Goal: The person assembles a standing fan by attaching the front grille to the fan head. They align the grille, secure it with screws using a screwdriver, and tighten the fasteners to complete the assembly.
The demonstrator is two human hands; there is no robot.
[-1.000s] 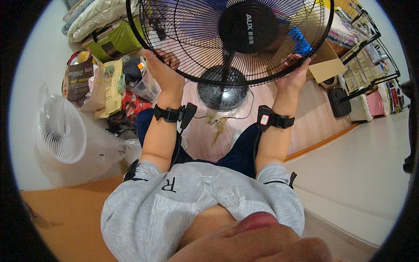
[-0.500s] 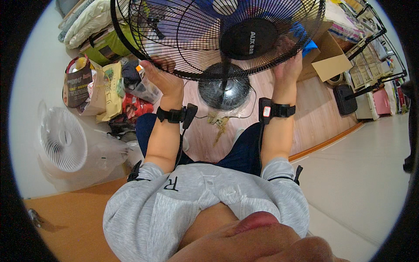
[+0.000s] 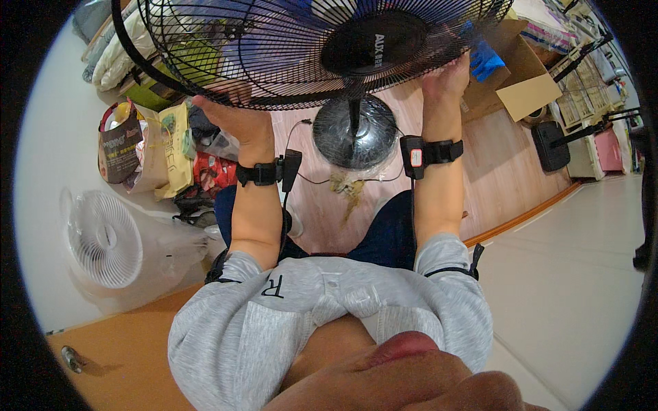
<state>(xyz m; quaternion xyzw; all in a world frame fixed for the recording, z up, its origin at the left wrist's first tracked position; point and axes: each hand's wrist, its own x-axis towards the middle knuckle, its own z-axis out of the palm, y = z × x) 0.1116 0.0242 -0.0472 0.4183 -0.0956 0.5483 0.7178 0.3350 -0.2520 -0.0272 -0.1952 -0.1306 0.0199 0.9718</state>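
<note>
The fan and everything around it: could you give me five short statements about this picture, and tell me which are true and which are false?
1. The left hand and the right hand are both at the near edge of the black fan. True.
2. The fan's base stands on a shaggy carpet. False: the round base is on a wood-look floor.
3. An open cardboard box is to the right of the base. True.
4. The white round grille on the left is unwrapped. False: clear plastic covers the grille.
5. The person wears a black strap on each forearm. True.
</note>
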